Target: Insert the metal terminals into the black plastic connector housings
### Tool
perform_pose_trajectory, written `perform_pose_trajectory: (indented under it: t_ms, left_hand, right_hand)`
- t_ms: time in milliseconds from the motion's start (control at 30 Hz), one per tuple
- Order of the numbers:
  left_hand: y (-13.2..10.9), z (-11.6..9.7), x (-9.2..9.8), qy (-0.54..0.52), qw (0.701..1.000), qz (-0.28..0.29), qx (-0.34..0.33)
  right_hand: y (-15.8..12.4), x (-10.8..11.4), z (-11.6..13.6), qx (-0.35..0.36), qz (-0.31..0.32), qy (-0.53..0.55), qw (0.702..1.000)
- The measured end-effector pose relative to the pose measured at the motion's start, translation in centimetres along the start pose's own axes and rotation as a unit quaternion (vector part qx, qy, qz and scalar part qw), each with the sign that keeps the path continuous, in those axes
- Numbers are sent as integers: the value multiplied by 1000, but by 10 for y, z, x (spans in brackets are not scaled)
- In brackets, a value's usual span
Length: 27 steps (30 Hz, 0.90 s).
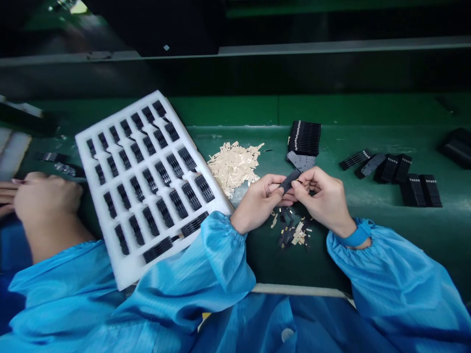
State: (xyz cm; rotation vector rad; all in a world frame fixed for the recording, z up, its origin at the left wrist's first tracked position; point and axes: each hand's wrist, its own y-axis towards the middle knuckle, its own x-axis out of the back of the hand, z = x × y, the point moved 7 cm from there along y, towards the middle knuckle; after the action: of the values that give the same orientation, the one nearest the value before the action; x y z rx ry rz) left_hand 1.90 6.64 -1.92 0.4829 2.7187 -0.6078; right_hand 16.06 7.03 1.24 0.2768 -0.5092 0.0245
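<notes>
My left hand (pixel 261 203) and my right hand (pixel 318 198) meet above a green workbench, pinching a small black strip (pixel 289 181) between their fingertips. Below them lies a small scatter of black and beige scraps (pixel 294 234). Just left of my left hand is a heap of beige strips (pixel 233 166). A stack of black parts (pixel 304 138) and a grey piece (pixel 300 160) sit beyond my hands. A white foam tray (pixel 99 201) lies tilted at left, its slots holding black parts.
A co-worker's hand (pixel 47 196) in a blue sleeve rests beyond the tray's left side. Several black parts (pixel 390 169) lie at right on the green workbench (pixel 368 245). A blue band (pixel 355 234) circles my right wrist. A grey rail (pixel 294 47) runs behind the bench.
</notes>
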Motion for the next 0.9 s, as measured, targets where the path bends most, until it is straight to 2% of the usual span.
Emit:
perform_pose_trajectory:
  t_ms: [467, 567, 733, 800, 900]
  left_hand:
    - [-2, 0, -1, 5, 1000, 3, -5]
    - [-2, 0, -1, 16, 1000, -2, -15]
    - [0, 3, 0, 35, 998, -31, -31]
    - [0, 3, -1, 29, 999, -31, -24]
    - [-1, 1, -2, 10, 1000, -24, -17]
  right_hand:
    - [1, 0, 0, -2, -2, -9, 1000]
    - [0, 0, 4, 19, -7, -25, 999]
    - [-2, -1, 15, 80, -10, -112, 990]
    - [-1, 4, 15, 76, -40, -139, 987]
    - [-2, 23, 8, 32, -149, -109, 982]
